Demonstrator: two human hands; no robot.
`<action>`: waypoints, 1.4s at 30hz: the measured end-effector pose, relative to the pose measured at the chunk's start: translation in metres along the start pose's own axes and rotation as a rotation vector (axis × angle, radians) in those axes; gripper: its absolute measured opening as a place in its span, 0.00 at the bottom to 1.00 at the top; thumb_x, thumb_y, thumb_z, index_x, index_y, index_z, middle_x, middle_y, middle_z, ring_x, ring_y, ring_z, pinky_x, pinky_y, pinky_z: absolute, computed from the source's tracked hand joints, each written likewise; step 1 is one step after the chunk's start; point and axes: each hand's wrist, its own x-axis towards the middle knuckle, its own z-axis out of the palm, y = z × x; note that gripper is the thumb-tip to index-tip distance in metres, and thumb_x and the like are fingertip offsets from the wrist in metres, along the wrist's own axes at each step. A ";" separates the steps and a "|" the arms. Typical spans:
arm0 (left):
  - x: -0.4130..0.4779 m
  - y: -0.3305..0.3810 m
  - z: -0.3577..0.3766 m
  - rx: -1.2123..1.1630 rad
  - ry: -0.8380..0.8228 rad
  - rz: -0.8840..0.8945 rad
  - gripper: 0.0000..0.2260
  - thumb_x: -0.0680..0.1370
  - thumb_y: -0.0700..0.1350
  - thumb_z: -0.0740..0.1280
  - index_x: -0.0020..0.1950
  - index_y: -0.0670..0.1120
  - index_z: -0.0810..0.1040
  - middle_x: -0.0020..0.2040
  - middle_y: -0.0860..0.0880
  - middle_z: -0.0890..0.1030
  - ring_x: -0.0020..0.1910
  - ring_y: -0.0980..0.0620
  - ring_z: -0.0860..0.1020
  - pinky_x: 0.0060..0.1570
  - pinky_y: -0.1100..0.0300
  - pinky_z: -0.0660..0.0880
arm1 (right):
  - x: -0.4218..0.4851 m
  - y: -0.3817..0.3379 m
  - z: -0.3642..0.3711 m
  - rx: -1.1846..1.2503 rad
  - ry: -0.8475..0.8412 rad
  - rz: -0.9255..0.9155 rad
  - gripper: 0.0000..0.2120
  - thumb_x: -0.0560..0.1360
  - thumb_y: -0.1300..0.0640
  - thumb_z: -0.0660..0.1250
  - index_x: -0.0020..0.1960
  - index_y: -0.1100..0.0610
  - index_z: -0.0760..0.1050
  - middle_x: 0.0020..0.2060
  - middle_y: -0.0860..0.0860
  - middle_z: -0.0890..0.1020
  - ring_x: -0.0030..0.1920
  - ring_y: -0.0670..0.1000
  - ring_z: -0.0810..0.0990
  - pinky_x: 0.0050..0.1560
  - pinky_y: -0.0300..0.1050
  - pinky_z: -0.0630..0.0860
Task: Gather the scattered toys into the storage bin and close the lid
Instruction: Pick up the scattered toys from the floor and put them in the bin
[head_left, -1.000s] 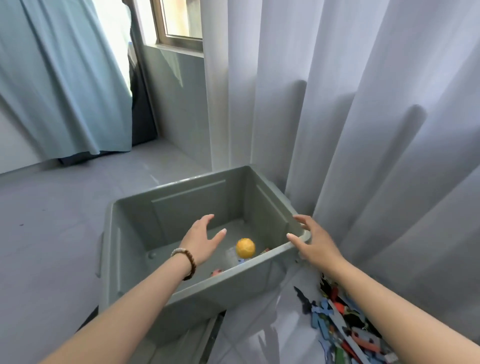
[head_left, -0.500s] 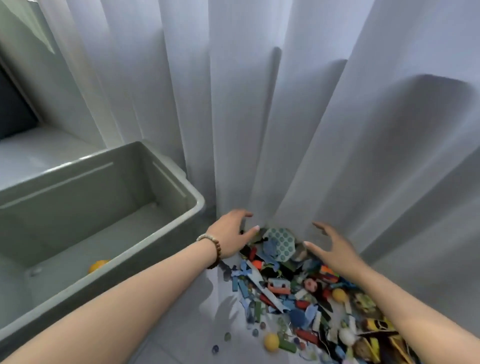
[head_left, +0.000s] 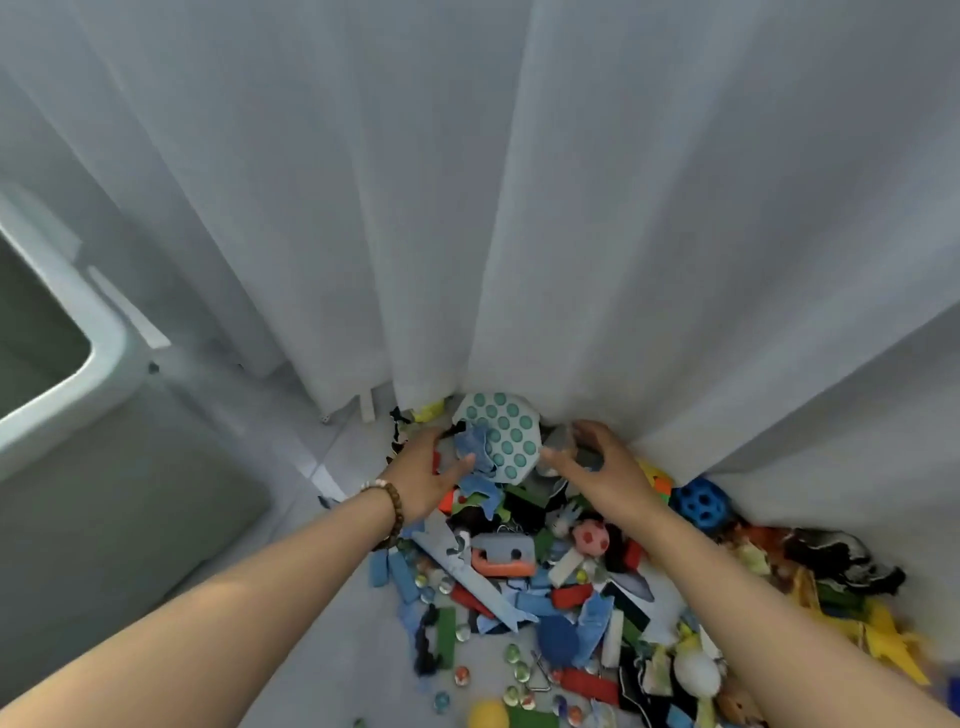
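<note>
Pale curtain (head_left: 519, 208) hangs down to a grey floor (head_left: 291, 597), with both hands reaching into a heap of toys at its hem.

Left hand (head_left: 426, 478) and right hand (head_left: 608, 473) are spread open, palms facing each other, gripping nothing as yet; between them lies a white disc with teal bumps (head_left: 498, 436), with a scrap of blue cloth (head_left: 475, 447) just beside the left fingertips. Toy pile (head_left: 545, 582) stretches from under the hands back toward the wrists and out past the right forearm, where a blue holed ball (head_left: 701, 501) sits. Storage bin (head_left: 78, 374) stands well apart beyond the left arm, open, no lid in view. Step in hand looks like scooping a fresh load; next the hands need to close together under the toys, lift, and carry them left over the rim without spilling the marbles.
</note>
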 end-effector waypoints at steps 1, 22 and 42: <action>0.011 -0.003 0.004 -0.050 0.002 -0.008 0.27 0.79 0.49 0.61 0.74 0.43 0.57 0.69 0.50 0.66 0.68 0.51 0.67 0.63 0.65 0.63 | 0.008 0.003 0.003 0.015 0.001 0.000 0.34 0.70 0.41 0.69 0.71 0.53 0.64 0.69 0.50 0.69 0.67 0.49 0.69 0.62 0.39 0.66; 0.047 -0.009 0.021 -0.336 -0.088 0.057 0.21 0.71 0.51 0.72 0.61 0.45 0.75 0.55 0.50 0.82 0.51 0.57 0.81 0.49 0.63 0.79 | 0.020 0.008 0.007 0.193 -0.084 -0.047 0.10 0.73 0.51 0.70 0.53 0.45 0.76 0.48 0.42 0.83 0.45 0.39 0.82 0.43 0.33 0.79; -0.312 0.053 -0.271 -0.401 0.218 0.171 0.15 0.73 0.49 0.70 0.54 0.41 0.77 0.49 0.46 0.84 0.47 0.50 0.84 0.39 0.60 0.79 | -0.228 -0.335 0.045 0.065 -0.371 -0.427 0.07 0.72 0.48 0.70 0.49 0.48 0.77 0.45 0.44 0.84 0.43 0.41 0.83 0.42 0.34 0.79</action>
